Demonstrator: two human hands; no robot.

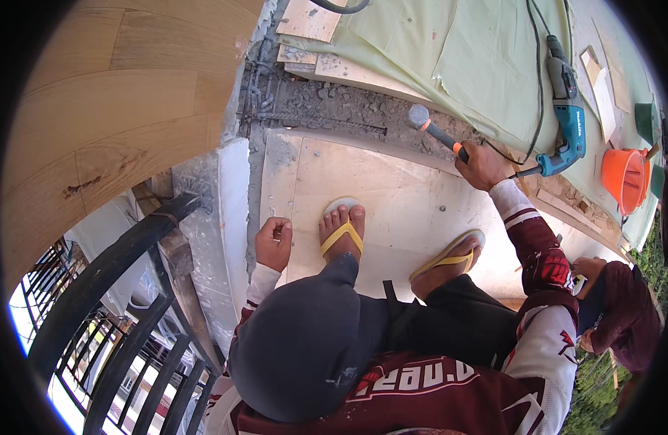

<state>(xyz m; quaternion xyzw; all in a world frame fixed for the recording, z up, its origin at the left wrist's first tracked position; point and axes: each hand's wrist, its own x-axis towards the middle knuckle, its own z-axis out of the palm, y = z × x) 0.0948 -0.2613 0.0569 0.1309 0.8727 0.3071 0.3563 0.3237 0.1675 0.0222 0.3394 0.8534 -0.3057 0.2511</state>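
My right hand (486, 166) is wrapped round the handle of a hammer (441, 135) with a round grey head and a dark, orange-marked grip. The hammer head hangs near a trench of broken concrete (334, 101), where a ribbed steel bar (323, 122) lies. Left of my yellow-strapped flip-flops (343, 239), my left hand (274, 243) is closed, its fingers curled over the plywood sheet (377, 181). Whatever those fingers hold, if anything, is hidden.
A blue rotary hammer drill (568, 119) with its cord lies on pale green sheeting (457, 43). Beyond it stands an orange bucket (624, 179). Wooden flooring (131, 94) and a black railing (109, 268) flank the left. Another person (628, 312) crouches at the right.
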